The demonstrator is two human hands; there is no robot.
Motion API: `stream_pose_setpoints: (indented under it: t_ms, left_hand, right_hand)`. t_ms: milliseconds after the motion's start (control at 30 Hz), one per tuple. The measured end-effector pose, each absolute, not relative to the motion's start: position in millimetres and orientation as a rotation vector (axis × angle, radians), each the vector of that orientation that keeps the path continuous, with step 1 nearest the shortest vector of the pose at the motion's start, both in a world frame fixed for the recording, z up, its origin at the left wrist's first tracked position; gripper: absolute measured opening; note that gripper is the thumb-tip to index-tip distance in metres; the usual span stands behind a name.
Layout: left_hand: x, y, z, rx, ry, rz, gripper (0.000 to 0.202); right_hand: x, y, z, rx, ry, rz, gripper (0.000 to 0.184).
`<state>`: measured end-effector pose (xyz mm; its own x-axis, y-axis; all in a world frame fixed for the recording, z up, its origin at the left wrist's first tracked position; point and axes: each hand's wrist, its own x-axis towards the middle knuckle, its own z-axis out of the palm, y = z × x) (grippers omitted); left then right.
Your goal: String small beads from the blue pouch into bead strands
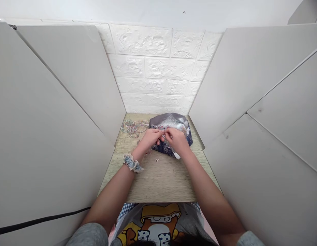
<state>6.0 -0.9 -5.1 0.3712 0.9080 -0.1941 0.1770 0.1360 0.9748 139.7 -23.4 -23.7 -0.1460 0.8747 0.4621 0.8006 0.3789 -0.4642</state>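
My left hand (154, 136) and my right hand (175, 138) meet fingertip to fingertip over a dark blue bag with a silver lining (171, 119). Both are closed in a pinch, and whatever sits between the fingers is too small to make out. Small red and clear beads (162, 127) show in the bag's opening just beyond the fingers; my hands hide part of them. On the table to the left lie strands of pastel beads (132, 126). A tiny shiny piece (157, 160) rests on the wood below my hands.
The narrow wooden table (160, 184) ends at a white brick-patterned wall (158, 68). A white panel on the left (45, 119) and another on the right (263, 119) close in both sides. A black cable (43, 218) runs in at lower left.
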Motion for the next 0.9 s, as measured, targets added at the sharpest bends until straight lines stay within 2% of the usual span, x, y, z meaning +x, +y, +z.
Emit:
stream_pose_setpoints:
  t_ms: [333, 567, 900]
  left_hand:
    - [3, 3, -8, 1.354, 1.074, 0.719, 0.027]
    - [-1, 3, -7, 1.264, 0.971, 0.704, 0.015]
    - [2, -3, 2, 1.387, 0.936, 0.705, 0.028]
  right_hand:
    - [143, -24, -20, -1.428, -1.900, 0.201, 0.016]
    - [146, -26, -15, -1.417, -1.787, 0.234, 0.014]
    - [141, -30, -12, -1.284, -1.840, 0.277, 0.015]
